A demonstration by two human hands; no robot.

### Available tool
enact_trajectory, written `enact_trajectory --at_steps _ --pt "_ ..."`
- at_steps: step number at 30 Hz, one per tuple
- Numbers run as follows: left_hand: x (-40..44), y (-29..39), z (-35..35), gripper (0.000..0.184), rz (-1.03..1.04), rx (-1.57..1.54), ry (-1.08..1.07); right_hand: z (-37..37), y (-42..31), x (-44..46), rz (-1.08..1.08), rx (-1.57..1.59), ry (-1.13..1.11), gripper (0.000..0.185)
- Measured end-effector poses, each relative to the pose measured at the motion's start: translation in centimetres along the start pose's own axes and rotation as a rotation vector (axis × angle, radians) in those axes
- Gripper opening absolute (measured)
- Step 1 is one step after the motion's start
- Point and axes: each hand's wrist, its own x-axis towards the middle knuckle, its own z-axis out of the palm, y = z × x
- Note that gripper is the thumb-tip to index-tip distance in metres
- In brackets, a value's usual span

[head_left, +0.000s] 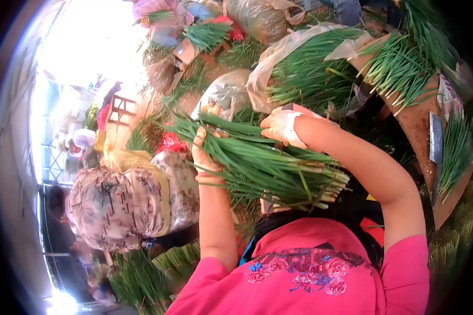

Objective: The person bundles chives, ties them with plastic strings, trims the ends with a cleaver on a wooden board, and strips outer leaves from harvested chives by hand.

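A thick bunch of garlic chives (268,163) lies across my lap, its pale cut ends toward the right and its green leaf tips toward the left. My left hand (207,153) is closed around the leafy end, thumb up, with a band at the wrist. From above, my right hand (283,128) grips leaves at the upper side of the same bunch. A white wrap covers part of this hand, and its fingertips are partly hidden among the leaves.
At the right, a board (418,139) bears more chives (399,68) and a knife with a broad blade (434,139). A plastic-lined heap of chives (315,68) lies ahead. A person in a patterned shirt (115,207) sits close on the left; others work farther off.
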Motion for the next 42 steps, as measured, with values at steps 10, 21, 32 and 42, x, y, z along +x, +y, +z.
enact_trajectory --at_steps 10,21,32,42 --pt "-3.5 -0.2 -2.0 0.018 -0.028 -0.238 0.247 0.9 -0.2 -11.2 0.144 0.024 0.327 0.032" --pt "-2.3 -0.4 -4.1 0.011 0.057 -0.013 0.364 6.6 3.1 -19.2 0.117 -0.364 -0.434 0.017" --pt "-3.2 -0.2 -4.8 0.008 0.002 -0.016 0.341 9.1 3.2 -15.4 0.119 -0.336 0.361 0.059" --pt "-4.1 -1.8 -10.3 0.01 0.081 -0.146 0.461 7.5 5.6 -16.4 0.01 1.118 0.743 0.02"
